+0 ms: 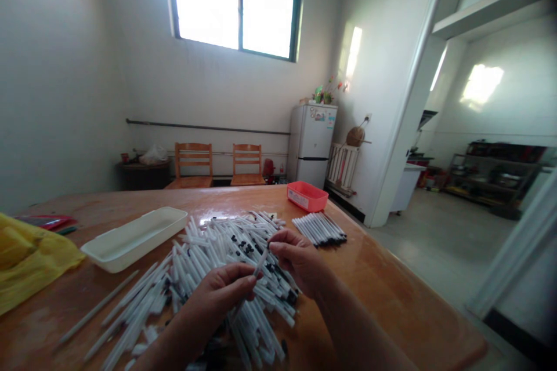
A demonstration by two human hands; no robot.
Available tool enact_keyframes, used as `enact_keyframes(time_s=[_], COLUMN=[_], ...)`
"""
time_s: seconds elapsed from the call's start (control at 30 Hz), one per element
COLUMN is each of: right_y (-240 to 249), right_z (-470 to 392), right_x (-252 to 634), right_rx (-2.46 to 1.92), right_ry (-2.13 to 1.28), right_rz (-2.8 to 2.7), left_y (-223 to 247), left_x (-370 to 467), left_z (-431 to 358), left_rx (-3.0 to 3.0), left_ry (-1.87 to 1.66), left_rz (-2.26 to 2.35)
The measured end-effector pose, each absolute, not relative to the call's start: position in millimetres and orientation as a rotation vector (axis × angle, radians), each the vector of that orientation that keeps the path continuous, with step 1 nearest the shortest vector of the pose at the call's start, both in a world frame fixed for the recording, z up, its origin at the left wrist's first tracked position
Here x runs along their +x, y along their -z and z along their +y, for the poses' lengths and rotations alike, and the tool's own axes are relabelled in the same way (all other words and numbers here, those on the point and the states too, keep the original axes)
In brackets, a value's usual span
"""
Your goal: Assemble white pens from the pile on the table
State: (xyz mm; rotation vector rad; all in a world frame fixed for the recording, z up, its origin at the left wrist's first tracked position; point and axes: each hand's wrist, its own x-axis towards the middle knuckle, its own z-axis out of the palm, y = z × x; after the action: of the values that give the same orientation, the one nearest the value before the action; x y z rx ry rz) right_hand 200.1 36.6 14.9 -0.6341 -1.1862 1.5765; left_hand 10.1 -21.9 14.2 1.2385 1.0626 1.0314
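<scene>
My left hand (224, 290) is closed around a whitish, see-through pen barrel (261, 262), which it holds tilted above the pile. At the barrel's upper end, my right hand (300, 258) pinches a small black pen piece between thumb and forefinger; whether it is fully seated on the barrel cannot be made out. Beneath both hands spreads a big heap of white pen barrels (202, 252), with small black pieces (246, 245) scattered on it. Past my right hand lies a neat row of pens (319, 229), their black ends toward me.
A cream tray (134, 240) stands left of the heap, near a yellow plastic bag (30, 266). A red plastic basket (307, 196) sits at the far right of the wooden table (383, 301). Two chairs (194, 162) and a fridge (311, 142) stand beyond.
</scene>
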Motion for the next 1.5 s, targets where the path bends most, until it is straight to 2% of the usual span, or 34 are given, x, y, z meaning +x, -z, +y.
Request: enact_keyframes(time_s=[0.5,0.83,1.03,1.27,1.5], right_y=[-17,-12,-9,-17,-7], right_z=[36,37,39,35,41], right_x=[209,207,205,209,208], right_rx=[-0.633,-0.827,-0.848,-0.783,-0.881], right_ry=[-1.576,-1.4,-1.164,-1.264,-0.949], right_rz=[-1.328,-1.479,-1.617,-1.608,-1.724], left_y=[-10,-8,-5,-7,-3], left_x=[6,7,8,8,8], left_z=[-20,-21,-20,-21,-20], left_rx=[1.31,1.387,1.475,1.452,1.566], left_ry=[-1.003,-1.001,-0.992,-1.047,-1.02], left_rz=[1.012,0.995,0.989,0.978,1.026])
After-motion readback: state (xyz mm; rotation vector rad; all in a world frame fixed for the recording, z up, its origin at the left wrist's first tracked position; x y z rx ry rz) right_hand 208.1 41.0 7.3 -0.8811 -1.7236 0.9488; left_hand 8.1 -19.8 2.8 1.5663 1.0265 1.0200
